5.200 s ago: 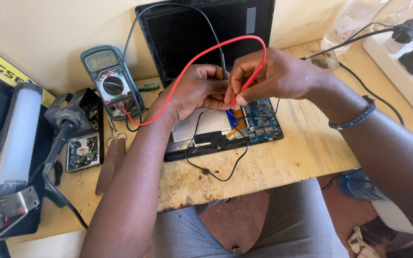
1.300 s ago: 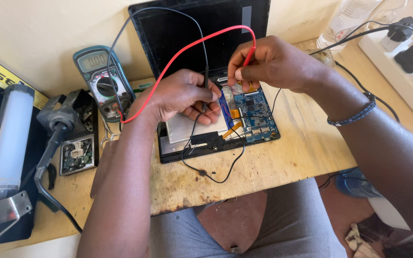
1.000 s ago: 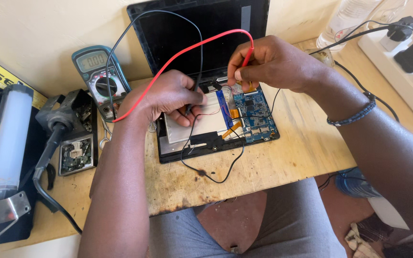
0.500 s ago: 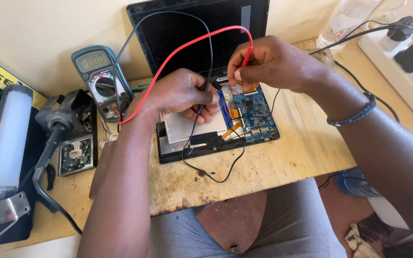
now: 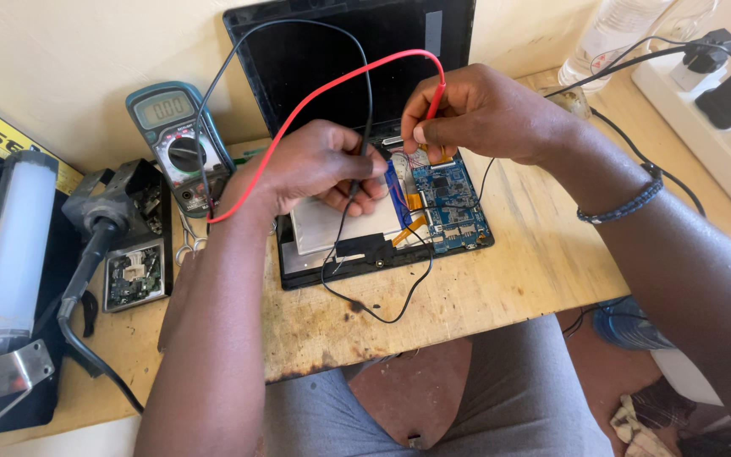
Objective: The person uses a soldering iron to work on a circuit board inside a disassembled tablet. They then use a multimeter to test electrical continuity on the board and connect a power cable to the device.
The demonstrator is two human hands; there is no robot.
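Since the previous frame the left hand (image 5: pixel 319 165) shifts slightly rightward, its grip closed on one black probe (image 5: pixel 364 152). The right hand (image 5: pixel 484 114) pinches one red probe (image 5: pixel 435 95) over one opened tablet (image 5: pixel 433 199) on the surface (image 5: pixel 501 279); one multimeter (image 5: pixel 178 140) stands left.

The wooden tabletop (image 5: pixel 518 279) is showing a rough, stained, matt grain. The tablet screen (image 5: pixel 340 59) is reflecting as glossy black glass. The multimeter (image 5: pixel 178 144) is presenting matt teal plastic, and the red probe lead (image 5: pixel 315 93) is showing smooth rubbery insulation.
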